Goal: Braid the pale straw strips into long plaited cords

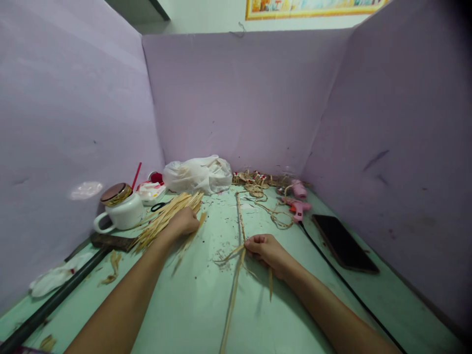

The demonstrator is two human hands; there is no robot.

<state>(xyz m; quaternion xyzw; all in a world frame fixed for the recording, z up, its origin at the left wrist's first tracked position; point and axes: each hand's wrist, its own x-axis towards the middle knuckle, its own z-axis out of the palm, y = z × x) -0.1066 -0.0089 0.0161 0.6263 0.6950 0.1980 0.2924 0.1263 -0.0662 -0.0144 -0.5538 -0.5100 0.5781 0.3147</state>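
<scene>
A loose bundle of dry straw strips (158,223) lies on the left of the table. My left hand (186,221) is closed at the bundle's right edge, its fingers round a flat straw strip (191,241) that shows on both sides of the fist. In the middle, a narrow straw braid (240,216) runs away from me across the table. My right hand (266,250) pinches the braid's near end between thumb and fingers. From that pinch, loose strip ends (232,297) spread left, toward me and down under the hand.
A white mug (127,212) with a lidded jar, a hammer (62,290) and black-handled scissors (159,206) are on the left. A white plastic bag (199,173) lies at the back. On the right are a pink glue gun (298,209), its cord and a phone (344,243). Purple panels enclose three sides.
</scene>
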